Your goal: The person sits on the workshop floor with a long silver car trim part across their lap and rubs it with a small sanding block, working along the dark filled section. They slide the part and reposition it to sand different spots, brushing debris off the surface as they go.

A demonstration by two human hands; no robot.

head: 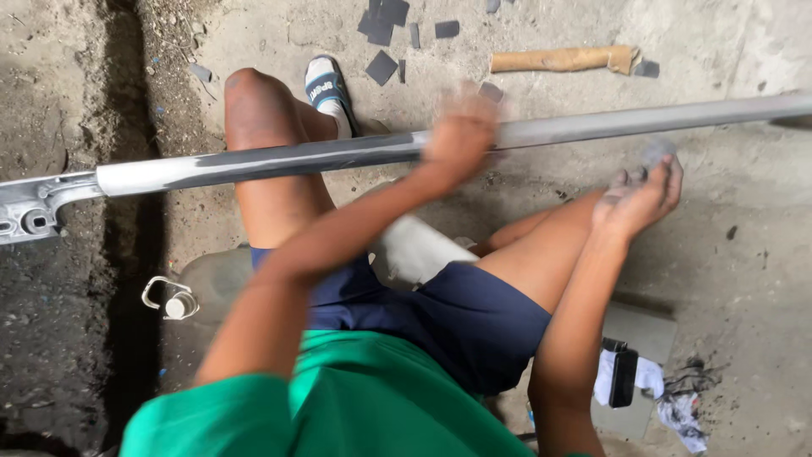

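A long grey metal bar [254,161] lies across my knees, running from a bracket end [34,211] at the left to the right edge. My left hand [461,131] is closed over the bar near its middle and is blurred by motion. My right hand [639,195] hovers below the bar, apart from it, palm up with dusty fingers spread. A small blurred grey patch [658,152] sits at its fingertips; I cannot tell what it is. I sit on the ground in dark blue shorts [474,313] and a green shirt.
Dark square sandpaper pieces [381,25] and a brown paper roll [567,59] lie beyond the bar. A capped plastic container [178,303] sits left of my thigh. A black object [623,372] on white rags lies at right. A dark trench [127,254] runs down the left.
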